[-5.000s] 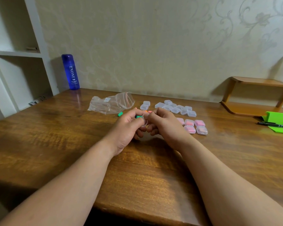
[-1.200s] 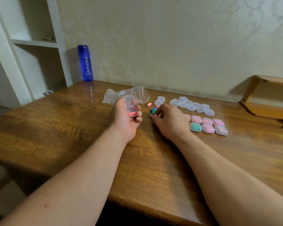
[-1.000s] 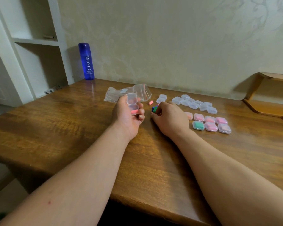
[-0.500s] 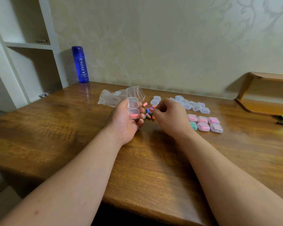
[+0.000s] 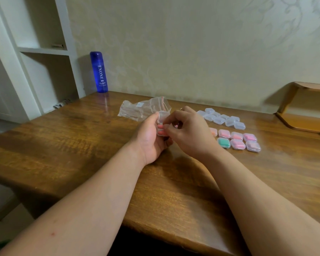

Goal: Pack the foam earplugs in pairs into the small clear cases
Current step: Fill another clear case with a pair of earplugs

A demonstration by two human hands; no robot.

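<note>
Now the left hand [image 5: 151,139] grips an open clear case [image 5: 163,116], one pink earplug [image 5: 161,133] inside, while the right hand [image 5: 187,131] pinches just over its base; whether it holds anything is hidden.

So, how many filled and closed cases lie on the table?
7. Back row: a half-hidden case beside the right hand, then three pink cases. Front row: a green case, then two pink cases. More may lie hidden behind that hand.

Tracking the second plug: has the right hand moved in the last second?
Yes. The right hand shifted left, away from the filled cases, fingers now at the open case the left hand holds.
</note>
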